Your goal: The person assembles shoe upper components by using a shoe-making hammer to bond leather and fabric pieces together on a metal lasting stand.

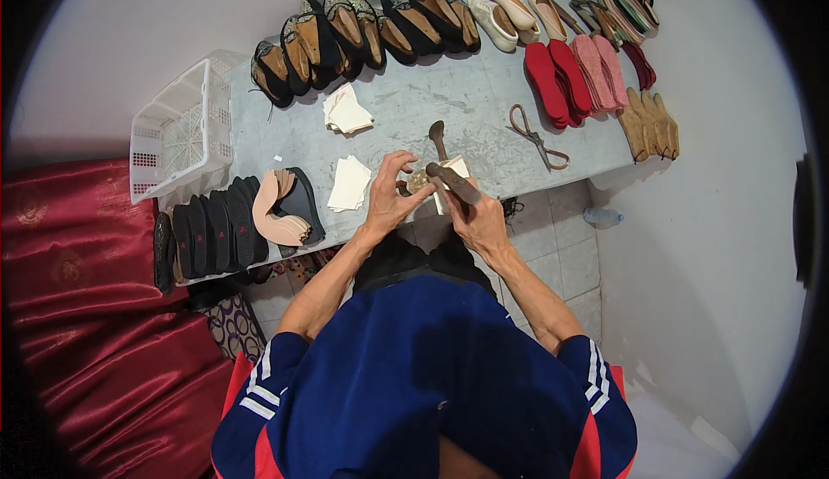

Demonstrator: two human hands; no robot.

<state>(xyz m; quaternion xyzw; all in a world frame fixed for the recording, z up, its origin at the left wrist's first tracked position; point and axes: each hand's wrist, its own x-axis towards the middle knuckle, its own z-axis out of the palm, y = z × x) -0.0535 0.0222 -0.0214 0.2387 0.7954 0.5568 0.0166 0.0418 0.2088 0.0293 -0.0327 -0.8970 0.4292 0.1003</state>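
My left hand [390,194] curls its fingers around a small round beige object [420,180] at the table's near edge. My right hand [477,217] grips a dark brown tool handle [455,182] that points up and to the left over that object. A pale paper piece [457,168] shows behind the handle. Another dark tool [439,136] stands on the table just beyond my hands.
On the grey table [432,99]: rows of dark shoes [363,30], cream shoes [505,4], red soles [557,78], pink soles [600,65], tan soles [652,121], scissors [535,138], paper stacks [347,110], black soles [211,233]. A white basket [177,129] sits left; red cloth [95,306] beside me.
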